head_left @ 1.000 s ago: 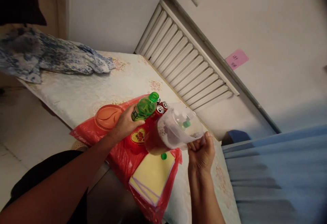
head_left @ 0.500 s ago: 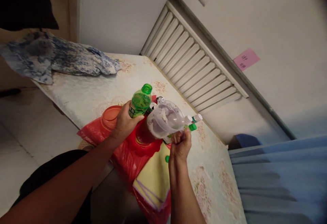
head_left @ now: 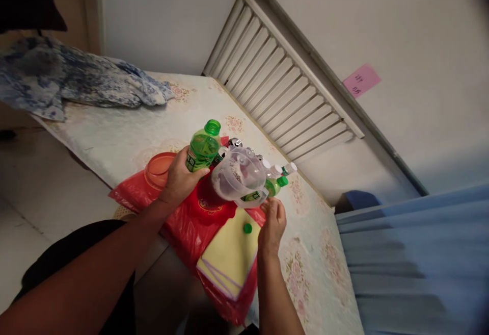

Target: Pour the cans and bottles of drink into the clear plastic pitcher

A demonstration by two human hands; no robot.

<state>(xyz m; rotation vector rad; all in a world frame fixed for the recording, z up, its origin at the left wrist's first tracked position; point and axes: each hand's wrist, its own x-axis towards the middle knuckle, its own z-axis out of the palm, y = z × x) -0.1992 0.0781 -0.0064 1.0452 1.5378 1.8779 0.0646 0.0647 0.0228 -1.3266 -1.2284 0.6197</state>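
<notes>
My left hand [head_left: 179,177] is closed round a green plastic bottle [head_left: 204,149], uncapped, held upright with liquid in it. To its right stands a clear plastic pitcher [head_left: 239,177], with foam or residue on its inner wall and a handle facing right. It sits over a red scalloped dish [head_left: 210,212]. My right hand [head_left: 273,223] is just below the pitcher handle, fingers loosely bent and seemingly off it. A green cap [head_left: 247,228] lies on a folded yellow cloth [head_left: 229,256] in front of the pitcher.
Behind the pitcher stand cans [head_left: 235,143] and several capped bottles [head_left: 282,181]. An orange-red bowl [head_left: 158,169] rests on a red plastic bag [head_left: 175,228]. A blue-white patterned cloth [head_left: 110,82] lies at the table's far left. A radiator [head_left: 282,80] runs along the wall; a blue curtain [head_left: 412,274] hangs right.
My right hand has come down and away from the pitcher handle, which now shows fully. My left hand keeps its hold on the green bottle. The whole view has shifted slightly.
</notes>
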